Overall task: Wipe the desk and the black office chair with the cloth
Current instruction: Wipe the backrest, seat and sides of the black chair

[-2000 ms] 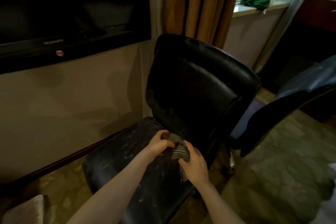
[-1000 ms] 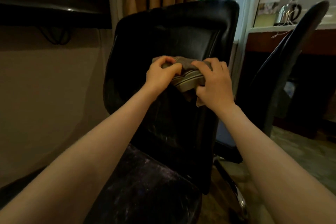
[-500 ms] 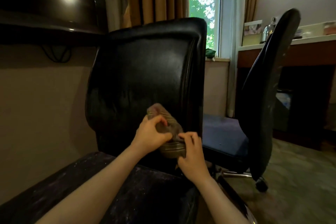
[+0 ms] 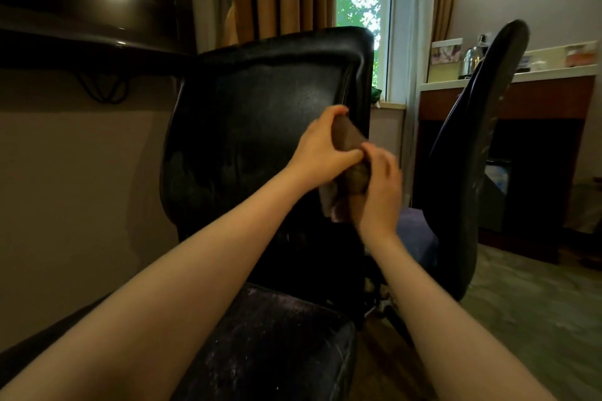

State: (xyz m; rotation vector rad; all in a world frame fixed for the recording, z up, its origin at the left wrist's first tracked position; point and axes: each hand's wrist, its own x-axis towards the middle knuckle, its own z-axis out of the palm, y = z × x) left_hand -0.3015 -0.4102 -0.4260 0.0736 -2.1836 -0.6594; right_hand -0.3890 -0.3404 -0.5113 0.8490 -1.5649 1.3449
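The black office chair (image 4: 254, 127) faces me, its worn backrest upright and its dusty seat low in front. A bunched brown-grey cloth (image 4: 350, 153) is pressed against the right edge of the backrest, at mid height. My left hand (image 4: 321, 146) grips the upper part of the cloth, fingers curled over it. My right hand (image 4: 381, 189) grips the lower part just beneath, thumb on top. A pale corner of the cloth hangs down between the two hands. The desk (image 4: 508, 98) stands at the far right by the wall.
A second dark chair (image 4: 469, 153) with a blue seat stands close on the right, between me and the desk. A kettle (image 4: 472, 58) and boxes sit on the desk top. A television (image 4: 81, 0) hangs on the left wall; curtains and a window lie behind.
Both hands have carried the cloth up and to the right, from the lower middle of the backrest to its right edge. My view has shifted slightly closer.
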